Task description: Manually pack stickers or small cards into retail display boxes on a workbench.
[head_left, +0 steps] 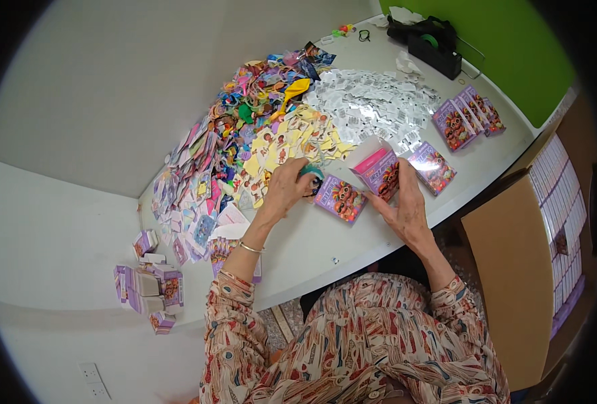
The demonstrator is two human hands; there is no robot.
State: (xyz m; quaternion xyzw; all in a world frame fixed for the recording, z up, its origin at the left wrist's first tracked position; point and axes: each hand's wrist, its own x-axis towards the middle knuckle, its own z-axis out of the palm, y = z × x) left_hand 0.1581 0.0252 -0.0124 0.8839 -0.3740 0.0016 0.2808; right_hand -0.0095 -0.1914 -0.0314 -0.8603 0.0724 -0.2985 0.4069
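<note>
My right hand (pixel 408 210) grips a small purple printed box (pixel 381 176), its top flap raised. My left hand (pixel 285 192) is closed on a small item with a teal top and a dark lower part (pixel 312 172); most of it is hidden by my fingers, so its kind is unclear. Between my hands a second purple box (pixel 341 198) lies flat on the white table (pixel 298 246). Just right of my right hand is another box (pixel 433 167), also lying down. A pile of yellow printed cards (pixel 295 138) spreads beyond my left hand.
Small white labels (pixel 372 104) cover the back middle. Colourful little bags and trinkets (pixel 244 101) are heaped at the left. A black tape dispenser (pixel 436 54) and purple boxes (pixel 463 118) stand at the far right. Beside the table, a large carton (pixel 514 256) holds rows of boxes.
</note>
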